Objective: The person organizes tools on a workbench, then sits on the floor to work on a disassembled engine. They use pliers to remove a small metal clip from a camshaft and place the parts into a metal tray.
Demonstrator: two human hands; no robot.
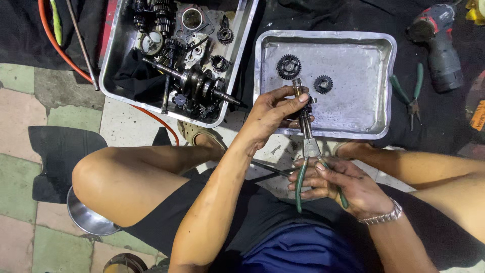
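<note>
Over metal tray, left hand gripping shaft, right hand seemingly squeezing pliers

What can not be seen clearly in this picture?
Head view only:
- Shaft: its middle is hidden by the left hand.
- Pliers: the tip's grip is too small to tell.
- Drill: top cut off by the edge.
- Full tray: its parts are too tangled to separate.

- Left hand: bare, smeared with dark grease; forearm bare, no sleeve.
- Right hand: bare, greasy at the fingers.
- Bracelet: silver metal links, on the right wrist.
- Shorts: black, loose, ending above bare knees.
- Shirt: blue fabric at the waist.
- Sandal: tan, on the left foot.
</note>
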